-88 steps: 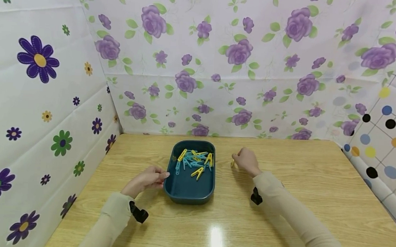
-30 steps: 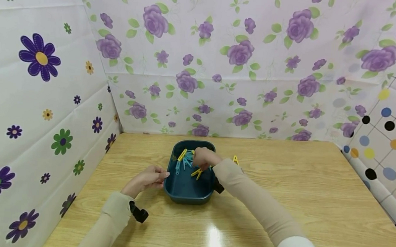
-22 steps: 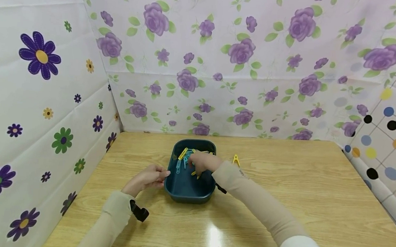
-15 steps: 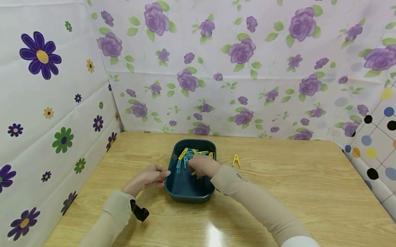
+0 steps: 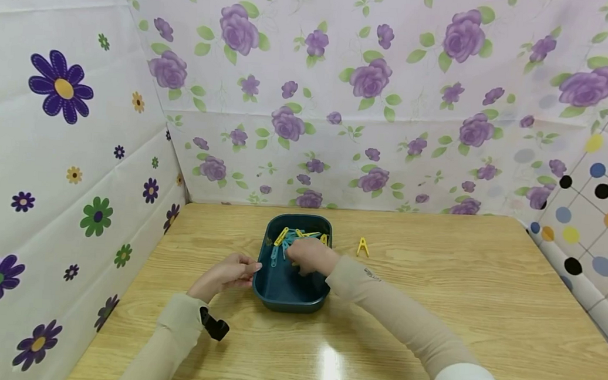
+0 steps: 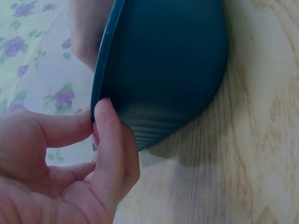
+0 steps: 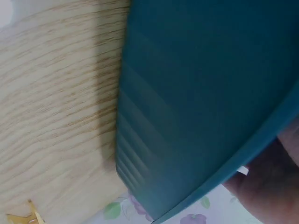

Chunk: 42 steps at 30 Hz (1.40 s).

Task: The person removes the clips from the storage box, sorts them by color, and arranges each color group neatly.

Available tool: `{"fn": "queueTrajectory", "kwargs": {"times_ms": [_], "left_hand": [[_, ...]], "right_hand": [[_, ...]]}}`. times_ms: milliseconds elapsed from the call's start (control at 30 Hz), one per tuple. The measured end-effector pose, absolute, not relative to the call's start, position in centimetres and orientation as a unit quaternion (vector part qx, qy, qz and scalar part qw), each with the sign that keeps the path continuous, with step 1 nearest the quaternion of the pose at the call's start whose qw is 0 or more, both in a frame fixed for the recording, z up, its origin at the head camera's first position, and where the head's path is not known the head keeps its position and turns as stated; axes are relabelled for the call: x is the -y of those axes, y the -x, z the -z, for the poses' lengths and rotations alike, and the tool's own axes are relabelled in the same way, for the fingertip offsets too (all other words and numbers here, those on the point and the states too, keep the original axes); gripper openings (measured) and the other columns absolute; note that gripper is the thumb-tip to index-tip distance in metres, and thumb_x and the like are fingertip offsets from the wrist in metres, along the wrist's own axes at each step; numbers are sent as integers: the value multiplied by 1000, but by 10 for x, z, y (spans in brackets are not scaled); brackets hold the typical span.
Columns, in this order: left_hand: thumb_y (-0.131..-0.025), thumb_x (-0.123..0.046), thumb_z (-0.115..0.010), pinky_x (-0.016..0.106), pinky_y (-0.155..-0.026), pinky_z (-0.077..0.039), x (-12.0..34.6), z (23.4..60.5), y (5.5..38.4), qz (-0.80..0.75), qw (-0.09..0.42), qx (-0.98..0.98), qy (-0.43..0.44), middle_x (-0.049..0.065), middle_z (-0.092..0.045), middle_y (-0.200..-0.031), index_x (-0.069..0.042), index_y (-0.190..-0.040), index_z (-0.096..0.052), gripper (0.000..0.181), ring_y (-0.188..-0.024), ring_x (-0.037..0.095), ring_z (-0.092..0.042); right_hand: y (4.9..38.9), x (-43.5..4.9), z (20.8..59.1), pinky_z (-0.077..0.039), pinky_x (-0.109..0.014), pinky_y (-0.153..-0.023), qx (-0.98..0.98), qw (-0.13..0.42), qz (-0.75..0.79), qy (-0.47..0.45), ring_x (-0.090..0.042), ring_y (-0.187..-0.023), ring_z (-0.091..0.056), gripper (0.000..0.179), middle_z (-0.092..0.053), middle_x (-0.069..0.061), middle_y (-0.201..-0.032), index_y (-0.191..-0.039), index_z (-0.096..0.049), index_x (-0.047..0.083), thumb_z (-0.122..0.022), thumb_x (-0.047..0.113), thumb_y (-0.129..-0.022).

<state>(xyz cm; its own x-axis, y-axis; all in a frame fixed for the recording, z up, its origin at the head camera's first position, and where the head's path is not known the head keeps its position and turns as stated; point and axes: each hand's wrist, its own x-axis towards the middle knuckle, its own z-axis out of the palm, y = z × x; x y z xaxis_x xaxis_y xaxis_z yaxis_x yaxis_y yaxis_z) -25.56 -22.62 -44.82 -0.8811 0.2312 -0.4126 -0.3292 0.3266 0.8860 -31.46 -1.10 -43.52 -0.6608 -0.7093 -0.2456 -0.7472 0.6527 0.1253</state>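
Note:
A dark teal plastic basket (image 5: 282, 291) stands on the table. My left hand (image 5: 232, 270) pinches its left rim between thumb and fingers, as the left wrist view shows closely. Over the right side of the basket my right hand (image 5: 311, 255) reaches in, fingers down among the clothespins; its fingertips are hidden. A bit of yellow shows under those fingers, but whether they hold it I cannot tell. Blue clothespins (image 5: 274, 256) and yellow clothespins (image 5: 281, 236) lie mostly toward the basket's far end. In the right wrist view the basket wall (image 7: 187, 116) hides most of that hand.
One yellow clothespin (image 5: 363, 246) lies on the wooden table (image 5: 436, 270) to the right of the basket, legs toward me. Flowered cloth (image 5: 316, 96) hangs behind the table, and more patterned cloth hangs at both sides.
My right hand let go of a yellow clothespin on the table and moved left into the basket. It then shifted slightly toward the near clothespin. My left hand stays on the rim.

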Motion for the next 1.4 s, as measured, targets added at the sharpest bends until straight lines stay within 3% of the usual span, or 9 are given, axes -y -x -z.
{"fn": "queueTrajectory", "kwargs": {"times_ms": [133, 267, 533, 767, 867, 1033, 1233, 1400], "left_hand": [[-102, -17, -50, 17, -58, -50, 226, 449, 256, -578, 246, -778, 27, -2, -51, -69, 10, -118, -55, 31, -59, 5, -53], [-102, -17, -50, 17, -59, -50, 226, 448, 256, -578, 247, -777, 26, -3, -51, -69, 11, -120, -53, 33, -59, 5, -53], [-102, -17, -50, 19, -60, -51, 227, 447, 255, -574, 250, -779, 26, -3, -50, -67, 9, -116, -55, 30, -59, 5, -53], [-102, -17, -50, 17, -57, -49, 228, 449, 256, -577, 253, -776, 17, -4, -48, -64, 8, -111, -56, 27, -57, 4, -52], [-101, -17, -51, 17, -57, -49, 227, 449, 255, -581, 250, -775, 19, -4, -48, -65, 5, -106, -57, 23, -56, 5, -52], [-101, -17, -51, 18, -57, -49, 227, 449, 255, -580, 247, -776, 26, -3, -50, -66, 4, -104, -57, 22, -57, 5, -52], [-101, -18, -52, 17, -58, -50, 226, 449, 255, -580, 244, -777, 30, -2, -52, -71, 7, -111, -54, 27, -58, 5, -53], [-101, -17, -52, 18, -58, -51, 226, 448, 254, -581, 246, -775, 33, -2, -53, -71, 7, -112, -55, 27, -59, 4, -53]], "right_hand": [[315, 6, 431, -54, -27, -70, -906, 65, -106, 404, -9, -86, -63, 31, -68, 5, -101, -106, -67, 22, -79, 33, -81], [314, -5, 427, -53, -29, -66, -910, 46, -66, 406, -10, -82, -63, 32, -68, 6, -98, -107, -65, 22, -80, 31, -80], [317, -36, 423, -42, -25, -60, -901, 47, 125, 412, -12, -70, -53, 28, -61, 1, -86, -96, -54, 12, -76, 12, -78], [322, -58, 435, -49, -24, -65, -875, 35, 272, 399, -11, -73, -60, 29, -63, -5, -87, -89, -47, 8, -74, 5, -79], [323, -66, 439, -54, -26, -69, -860, 33, 343, 377, -14, -78, -64, 27, -65, -12, -93, -89, -49, 5, -74, 3, -80], [318, -77, 445, -52, -27, -68, -852, 2, 410, 325, -23, -82, -63, 27, -64, -19, -98, -95, -58, 1, -78, 13, -81], [312, -85, 457, -51, -27, -65, -841, -45, 450, 296, -15, -76, -61, 23, -65, -19, -91, -93, -65, 9, -81, 18, -79], [306, -90, 464, -51, -26, -65, -835, -55, 474, 273, -14, -74, -60, 27, -65, -13, -89, -95, -65, 4, -81, 18, -79]]}}
